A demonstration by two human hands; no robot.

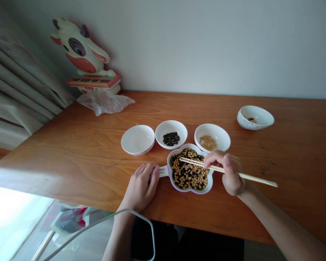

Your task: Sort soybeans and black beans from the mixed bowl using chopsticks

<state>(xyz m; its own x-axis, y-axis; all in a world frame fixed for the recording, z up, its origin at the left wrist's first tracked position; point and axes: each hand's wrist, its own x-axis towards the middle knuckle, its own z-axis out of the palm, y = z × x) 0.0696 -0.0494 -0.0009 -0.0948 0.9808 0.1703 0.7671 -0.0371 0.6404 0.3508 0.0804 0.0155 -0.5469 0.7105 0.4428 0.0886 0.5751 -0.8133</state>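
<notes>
Chopsticks [252, 178] over mixed beans [190, 177], lower centre
Right grip [229, 172] pinches them; left grip [143, 185] curls round the dish handle [163, 171].

Pretty plain room tbh. Bare pale blue-gray wall [195, 47] behind a reddish-brown wooden desk [296, 152] with visible grain, beige curtain [13, 90] hanging in folds on the left. Light-colored tile floor [89, 248] below, and super bright light blowing out the lower left corner.
</notes>
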